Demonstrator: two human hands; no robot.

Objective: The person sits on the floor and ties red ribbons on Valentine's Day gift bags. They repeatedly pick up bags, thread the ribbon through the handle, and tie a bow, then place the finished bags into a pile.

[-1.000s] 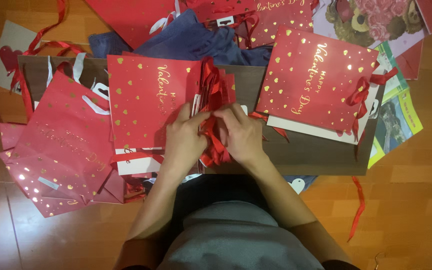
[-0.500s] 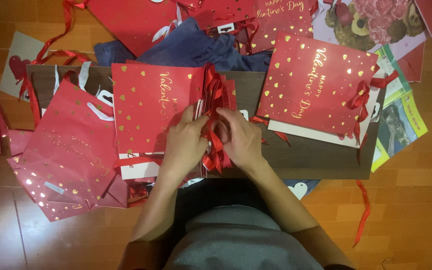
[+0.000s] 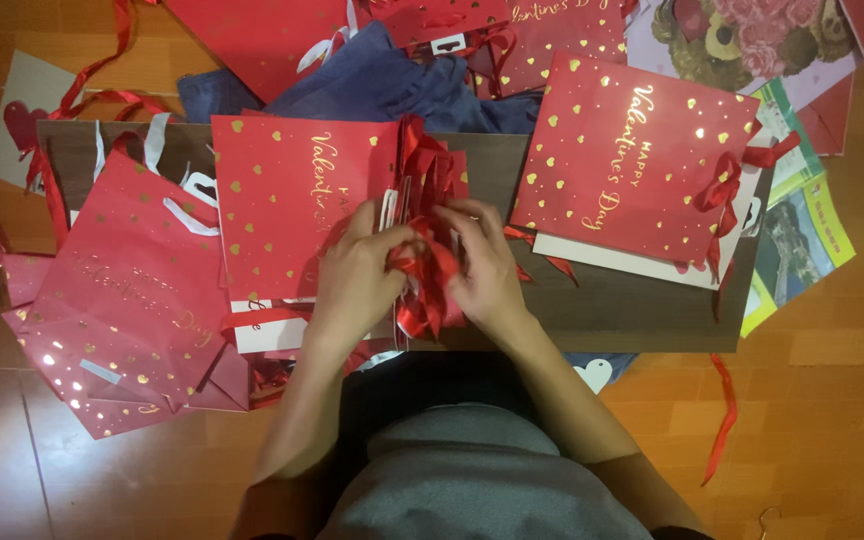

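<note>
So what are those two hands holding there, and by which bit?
Both the left hand and right hand pinch the red ribbon at the gift bag's handle edge.

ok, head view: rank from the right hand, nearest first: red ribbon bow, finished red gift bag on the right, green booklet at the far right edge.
1. red ribbon bow: in the right hand, pinched between both hands at centre.
2. finished red gift bag: flat on the brown board, up and to the right.
3. green booklet: beyond that bag, at the far right edge.
</note>
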